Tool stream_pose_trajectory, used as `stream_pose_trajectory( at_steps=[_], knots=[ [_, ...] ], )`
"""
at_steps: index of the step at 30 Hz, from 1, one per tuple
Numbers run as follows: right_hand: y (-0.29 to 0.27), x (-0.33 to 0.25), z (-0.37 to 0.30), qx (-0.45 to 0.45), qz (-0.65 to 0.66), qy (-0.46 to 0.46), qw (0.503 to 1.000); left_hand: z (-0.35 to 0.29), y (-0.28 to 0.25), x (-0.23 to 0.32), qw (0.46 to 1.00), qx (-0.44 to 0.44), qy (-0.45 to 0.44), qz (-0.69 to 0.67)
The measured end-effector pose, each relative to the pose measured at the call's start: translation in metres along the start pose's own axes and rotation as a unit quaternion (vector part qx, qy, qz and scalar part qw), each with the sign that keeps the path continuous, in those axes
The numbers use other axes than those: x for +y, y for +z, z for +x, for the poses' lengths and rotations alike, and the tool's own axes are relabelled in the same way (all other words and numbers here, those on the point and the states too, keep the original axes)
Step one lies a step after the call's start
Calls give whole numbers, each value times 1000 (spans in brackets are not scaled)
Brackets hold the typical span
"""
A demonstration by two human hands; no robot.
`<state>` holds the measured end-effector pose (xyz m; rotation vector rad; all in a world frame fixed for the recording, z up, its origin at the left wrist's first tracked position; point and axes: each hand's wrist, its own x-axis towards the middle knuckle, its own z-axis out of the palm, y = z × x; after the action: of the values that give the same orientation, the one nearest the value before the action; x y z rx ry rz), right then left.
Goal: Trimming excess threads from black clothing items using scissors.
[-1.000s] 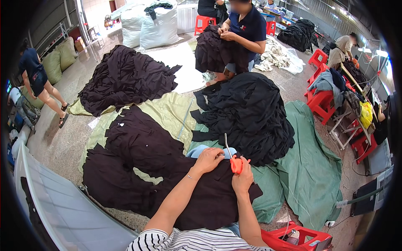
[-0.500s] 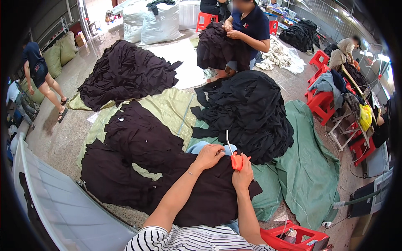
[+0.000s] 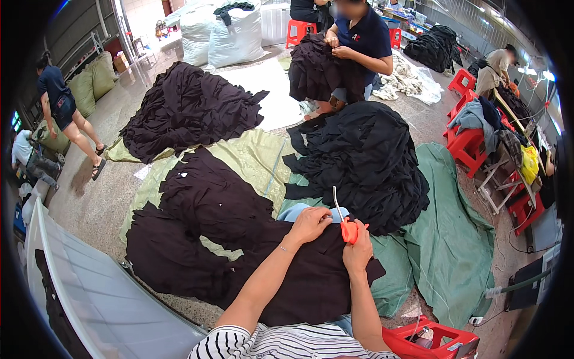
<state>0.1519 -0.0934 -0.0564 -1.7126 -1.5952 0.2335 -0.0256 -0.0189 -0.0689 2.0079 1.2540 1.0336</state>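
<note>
My right hand (image 3: 357, 252) grips small scissors with orange handles (image 3: 348, 229), their thin blade pointing up and away. Just to its left, my left hand (image 3: 310, 223) pinches the dark garment (image 3: 299, 281) that lies across my lap. Both hands meet over this cloth, close together. A bit of light blue fabric (image 3: 296, 210) shows beyond my left hand. My striped sleeves enter from the bottom edge.
Piles of black garments (image 3: 365, 161) (image 3: 191, 110) (image 3: 203, 203) lie on green sheets (image 3: 454, 239) on the floor. A seated person (image 3: 353, 42) opposite handles dark cloth. Red stools (image 3: 466, 143) stand right, a red crate (image 3: 436, 341) by my right side. White sacks (image 3: 227, 30) stand far back; another person (image 3: 63, 107) walks left.
My hands stay together on the dark garment with the scissors. The person at the left has stepped a little farther along. The view has shifted slightly.
</note>
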Motion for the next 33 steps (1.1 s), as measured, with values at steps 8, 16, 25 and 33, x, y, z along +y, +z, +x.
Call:
stream_pose_trajectory(
  at_steps=[8,16,25,33],
  knots=[
    [2,2,2,14,-13,-3,1000,94,-77,51,895,435,69,69],
    [1,-2,0,6,-14,-6,1000,189,-224,167,756,476,276,354],
    [-9,1,-4,29,30,-17,999,60,-106,117,956,167,236,48],
    [-127,3,-3,38,-8,41,998,-65,-64,76,992,101,-29,-65]
  ],
)
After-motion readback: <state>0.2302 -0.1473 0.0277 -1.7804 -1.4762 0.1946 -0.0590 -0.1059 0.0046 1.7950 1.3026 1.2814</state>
